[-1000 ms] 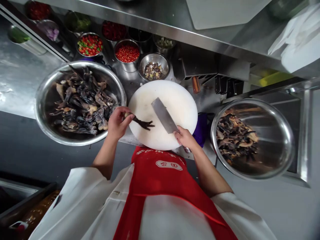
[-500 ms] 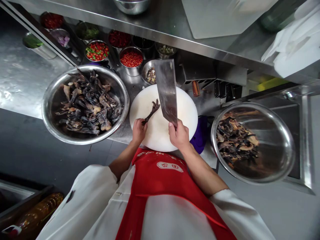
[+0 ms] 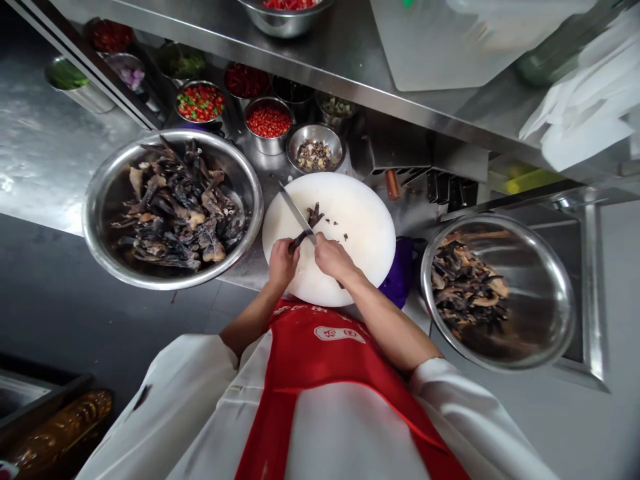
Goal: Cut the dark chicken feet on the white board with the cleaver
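Observation:
On the round white cutting board (image 3: pixel 360 233), my left hand (image 3: pixel 284 259) is closed on the end of a dark bird's foot (image 3: pixel 314 215). My right hand (image 3: pixel 333 257) grips a cleaver (image 3: pixel 296 208), seen edge-on, its blade slanting across the foot. The handle is mostly hidden in my fingers. Small dark bits (image 3: pixel 345 236) lie on the board to the right of the foot. At the left, a large steel bowl (image 3: pixel 95 233) holds a heap of dark feet. Another steel bowl (image 3: pixel 550 293) at the right holds dark and tan pieces.
Steel cups of chopped red chilli (image 3: pixel 269 122) and mixed peppers (image 3: pixel 200 102) stand behind the board, beside a small bowl of chopped bits (image 3: pixel 315 153). A knife rack (image 3: pixel 400 150) is at the back right. A steel shelf (image 3: pixel 345 80) overhangs the back.
My right hand has brought the cleaver down and left, from raised over the board onto the foot. Small dark bits now lie on the board.

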The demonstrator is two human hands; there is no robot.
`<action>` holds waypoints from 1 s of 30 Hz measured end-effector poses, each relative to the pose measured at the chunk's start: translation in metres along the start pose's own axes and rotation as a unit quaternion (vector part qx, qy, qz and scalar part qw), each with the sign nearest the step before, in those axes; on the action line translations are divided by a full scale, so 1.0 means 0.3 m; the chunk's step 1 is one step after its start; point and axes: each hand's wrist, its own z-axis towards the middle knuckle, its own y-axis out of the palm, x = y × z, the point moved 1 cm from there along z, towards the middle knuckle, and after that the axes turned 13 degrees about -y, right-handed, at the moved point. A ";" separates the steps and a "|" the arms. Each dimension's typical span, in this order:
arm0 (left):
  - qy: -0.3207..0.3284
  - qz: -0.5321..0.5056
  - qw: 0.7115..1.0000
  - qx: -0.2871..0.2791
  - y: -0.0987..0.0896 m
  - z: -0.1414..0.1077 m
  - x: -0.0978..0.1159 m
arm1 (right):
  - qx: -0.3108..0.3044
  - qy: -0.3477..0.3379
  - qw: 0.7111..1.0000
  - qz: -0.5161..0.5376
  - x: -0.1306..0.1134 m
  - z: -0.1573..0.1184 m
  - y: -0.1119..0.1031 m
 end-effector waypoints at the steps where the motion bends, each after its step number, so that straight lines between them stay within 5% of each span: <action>1: 0.001 0.007 1.000 -0.004 0.005 0.002 0.005 | -0.006 -0.003 1.000 0.002 0.002 -0.009 -0.005; 9: 0.002 0.034 0.999 -0.007 0.008 0.047 0.040 | 0.023 0.039 0.999 0.003 -0.036 0.022 0.064; 14: 0.007 0.047 0.999 -0.012 0.008 0.055 0.038 | 0.021 0.017 1.000 0.009 -0.021 0.014 -0.032; 20: 0.007 0.011 1.000 0.006 0.022 0.047 0.011 | 0.190 -0.001 0.982 0.013 -0.056 0.012 -0.092; 26: 0.017 0.018 1.000 -0.011 0.014 0.042 0.008 | 0.034 0.029 0.999 0.007 -0.038 0.102 0.020; 30: 0.005 0.074 0.996 -0.044 -0.015 0.040 0.032 | 0.037 0.022 0.999 0.021 0.005 0.132 0.018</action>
